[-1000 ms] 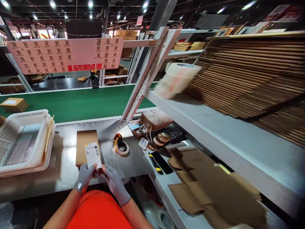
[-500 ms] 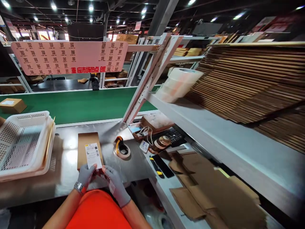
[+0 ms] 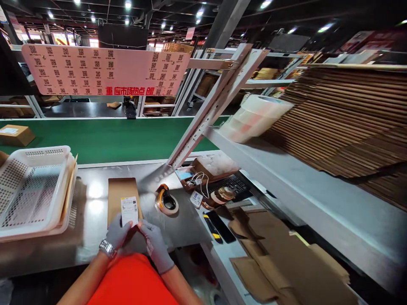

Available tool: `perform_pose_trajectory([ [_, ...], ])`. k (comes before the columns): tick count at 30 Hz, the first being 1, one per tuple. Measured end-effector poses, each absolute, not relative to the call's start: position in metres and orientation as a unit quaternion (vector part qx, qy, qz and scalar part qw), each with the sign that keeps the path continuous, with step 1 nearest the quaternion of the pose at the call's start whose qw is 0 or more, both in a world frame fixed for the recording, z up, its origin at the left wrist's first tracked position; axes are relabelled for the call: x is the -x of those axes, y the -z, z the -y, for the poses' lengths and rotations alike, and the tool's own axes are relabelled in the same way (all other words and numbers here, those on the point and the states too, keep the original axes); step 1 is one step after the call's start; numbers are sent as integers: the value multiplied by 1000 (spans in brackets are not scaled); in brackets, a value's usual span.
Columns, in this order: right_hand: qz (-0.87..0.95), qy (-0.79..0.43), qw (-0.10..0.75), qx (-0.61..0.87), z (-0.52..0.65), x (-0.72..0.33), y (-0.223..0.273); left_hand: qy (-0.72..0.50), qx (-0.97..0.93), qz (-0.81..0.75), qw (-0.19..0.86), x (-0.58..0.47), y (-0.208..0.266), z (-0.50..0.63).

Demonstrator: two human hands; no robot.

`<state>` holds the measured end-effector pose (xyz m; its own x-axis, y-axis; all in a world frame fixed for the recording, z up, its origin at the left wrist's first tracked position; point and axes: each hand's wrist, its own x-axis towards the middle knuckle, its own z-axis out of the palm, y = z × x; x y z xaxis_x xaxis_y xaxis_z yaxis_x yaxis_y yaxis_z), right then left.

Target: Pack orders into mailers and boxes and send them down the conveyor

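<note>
Holding one label (image 3: 129, 210), seemingly, two gloved hands (image 3: 117, 232) over one box (image 3: 122, 195).

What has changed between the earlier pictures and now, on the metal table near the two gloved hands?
The white shipping label shows less of its length over the flat brown cardboard parcel than before; the left hand and right hand have drawn its near end closer to the body. Both hands keep holding it. The tape dispenser and white perforated basket stayed put.
</note>
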<state>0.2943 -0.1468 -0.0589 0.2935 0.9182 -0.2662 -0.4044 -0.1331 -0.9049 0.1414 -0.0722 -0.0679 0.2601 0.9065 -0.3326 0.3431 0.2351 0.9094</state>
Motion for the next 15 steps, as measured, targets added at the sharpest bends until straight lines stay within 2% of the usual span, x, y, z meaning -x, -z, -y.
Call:
perform_pose_trajectory([
  [3, 271, -519, 605, 540, 142, -294, 60, -288, -661, -530, 446, -135, 68, 69],
  [8, 317, -498, 586, 555, 132, -290, 62, -301, -712, -372, 513, -130, 56, 67],
  [11, 345, -486, 572, 563, 126, -288, 62, -310, -697, -373, 528, -128, 50, 66],
  [15, 357, -480, 567, 567, 122, -284, 63, -323, -657, -450, 512, -127, 53, 59],
])
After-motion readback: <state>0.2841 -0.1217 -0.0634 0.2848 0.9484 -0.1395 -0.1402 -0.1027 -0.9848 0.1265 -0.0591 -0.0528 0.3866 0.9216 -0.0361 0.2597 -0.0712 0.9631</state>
